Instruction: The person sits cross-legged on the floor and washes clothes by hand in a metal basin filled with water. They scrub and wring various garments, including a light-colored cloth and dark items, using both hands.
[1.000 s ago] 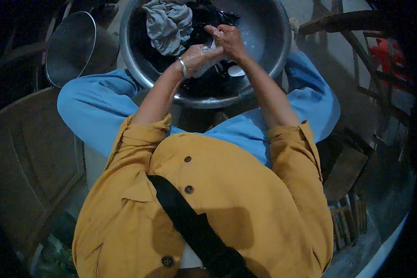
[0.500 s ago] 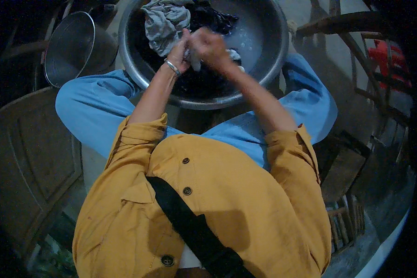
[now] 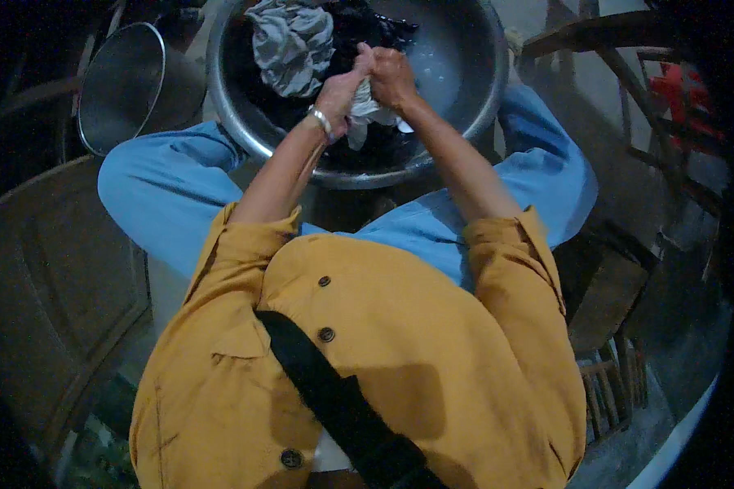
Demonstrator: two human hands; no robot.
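Note:
A wide metal basin [image 3: 465,122] stands between my knees, holding water and wet laundry. Both hands meet over its middle, gripping one small white cloth [image 3: 367,110]. My left hand [image 3: 340,91], with a bangle at the wrist, clenches the cloth from the left. My right hand [image 3: 391,77] clenches it from the right, knuckles touching the left hand. A crumpled grey garment [image 3: 289,41] lies at the basin's far left, and a dark garment [image 3: 367,24] lies behind the hands.
A smaller metal pot [image 3: 122,85] stands left of the basin. A wooden chair frame [image 3: 595,41] and a red object [image 3: 681,90] are at the right. A dark wooden panel [image 3: 57,277] lies at my left side.
Both hands, pressed together on the white cloth, have moved slightly left and away from me across the basin, rubbing the cloth between them.

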